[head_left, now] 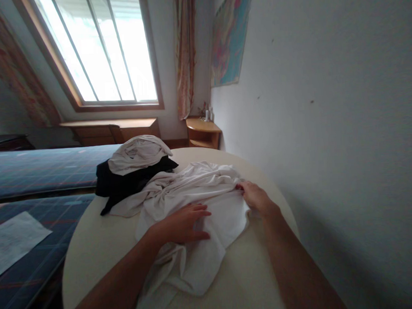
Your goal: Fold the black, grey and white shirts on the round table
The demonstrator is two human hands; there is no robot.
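A rumpled white shirt (209, 222) lies spread on the round cream table (252, 280), with creases along its far side. My left hand (186, 223) is over the middle of the shirt, its fingers apart and holding nothing. At the shirt's right edge, my right hand (257, 198) has its fingers curled in on the cloth; the fingertips are partly hidden. Behind the shirt, to the left, is a heap of clothes: a black garment (125, 183) with a bunched pale garment (139, 153) on top. The white shirt's far left part touches the black garment.
A bed with a blue plaid cover (43, 170) stands left of the table, and a paper sheet (16, 240) lies on it. The wall (345, 144) rises close on the right. A wooden desk (123, 126) and a corner shelf (205, 127) stand below the window.
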